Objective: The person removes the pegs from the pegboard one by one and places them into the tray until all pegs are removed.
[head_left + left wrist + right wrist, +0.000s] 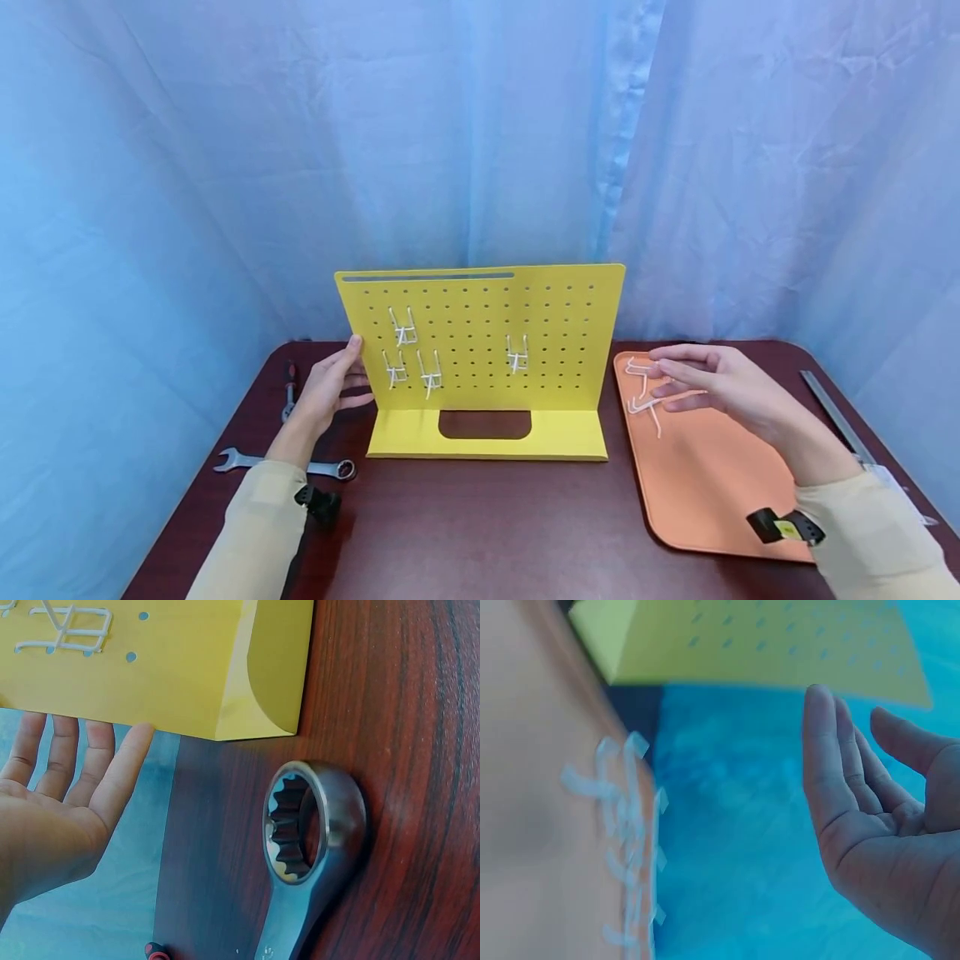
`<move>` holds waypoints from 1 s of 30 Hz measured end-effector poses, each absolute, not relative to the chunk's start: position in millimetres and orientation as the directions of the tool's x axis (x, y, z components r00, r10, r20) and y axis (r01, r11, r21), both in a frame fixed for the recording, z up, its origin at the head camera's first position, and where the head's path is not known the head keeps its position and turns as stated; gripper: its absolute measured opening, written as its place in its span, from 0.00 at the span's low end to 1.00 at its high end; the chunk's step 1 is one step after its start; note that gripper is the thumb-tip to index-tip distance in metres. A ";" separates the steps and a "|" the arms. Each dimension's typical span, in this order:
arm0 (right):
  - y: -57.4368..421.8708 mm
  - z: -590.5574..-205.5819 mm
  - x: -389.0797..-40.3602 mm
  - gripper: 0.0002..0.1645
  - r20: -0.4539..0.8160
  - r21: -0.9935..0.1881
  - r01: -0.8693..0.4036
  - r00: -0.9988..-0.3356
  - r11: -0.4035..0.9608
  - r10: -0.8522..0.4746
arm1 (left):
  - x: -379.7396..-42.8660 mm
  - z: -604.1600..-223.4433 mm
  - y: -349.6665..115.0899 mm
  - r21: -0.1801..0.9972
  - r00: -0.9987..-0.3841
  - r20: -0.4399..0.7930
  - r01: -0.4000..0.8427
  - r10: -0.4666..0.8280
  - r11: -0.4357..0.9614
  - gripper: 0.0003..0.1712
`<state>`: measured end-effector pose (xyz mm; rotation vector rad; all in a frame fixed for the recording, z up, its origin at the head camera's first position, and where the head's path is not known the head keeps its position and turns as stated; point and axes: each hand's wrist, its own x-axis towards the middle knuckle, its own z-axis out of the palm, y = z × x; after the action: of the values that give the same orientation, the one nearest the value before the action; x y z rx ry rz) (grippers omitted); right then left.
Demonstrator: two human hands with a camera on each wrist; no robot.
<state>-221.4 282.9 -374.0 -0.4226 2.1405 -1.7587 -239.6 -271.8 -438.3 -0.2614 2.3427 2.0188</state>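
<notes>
A yellow pegboard [480, 333] stands on its foot, with several white wire hooks [516, 354] on its face. My left hand [330, 387] holds the board's left edge, thumb at the front and most fingertips passing behind it; the left wrist view shows these fingers [64, 754] nearly straight. Over the far end of an orange tray [705, 492] is my right hand [720, 387], fingers loosely bent and nothing between them. Beside its fingertips, more white hooks [645, 406] lie on the tray; they are blurred in the right wrist view.
A combination wrench [326, 469] lies left of the board, partly behind my left forearm. Beyond it is a red-and-black handled tool [290, 387]. A long metal tool [836, 417] lies right of the tray. Pale blue curtains [465, 133] surround the dark wood table [480, 517].
</notes>
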 end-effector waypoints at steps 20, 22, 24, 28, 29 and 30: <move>182.7 -339.2 -220.5 0.32 -0.004 -0.999 0.028 -0.837 -0.035 -0.547 | -238.4 -436.3 -272.1 0.976 -0.984 -0.147 -0.161 -0.100 0.148 0.45; 174.3 -336.5 -220.7 0.32 0.001 -0.999 0.029 -0.832 -0.045 -0.555 | -239.0 -436.3 -272.0 0.976 -0.985 -0.143 -0.157 -0.098 0.149 0.45; 166.5 -334.1 -221.0 0.32 0.005 -0.998 0.033 -0.827 -0.057 -0.562 | -239.5 -436.1 -271.9 0.977 -0.985 -0.140 -0.154 -0.097 0.149 0.46; 150.9 -331.2 -222.2 0.32 0.008 -0.996 0.042 -0.815 -0.073 -0.580 | -240.2 -435.7 -271.8 0.977 -0.985 -0.141 -0.155 -0.098 0.147 0.46; 146.7 -330.8 -222.6 0.32 0.008 -0.996 0.046 -0.811 -0.078 -0.585 | -240.2 -435.9 -272.1 0.977 -0.985 -0.143 -0.156 -0.098 0.147 0.46; 142.1 -330.3 -222.9 0.32 0.006 -0.995 0.053 -0.808 -0.082 -0.589 | -240.2 -436.1 -272.6 0.976 -0.985 -0.142 -0.155 -0.097 0.150 0.46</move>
<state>-222.9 142.1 -330.3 -0.5794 1.7576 -1.9412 -240.2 -272.6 -436.1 -0.2581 2.3477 2.0026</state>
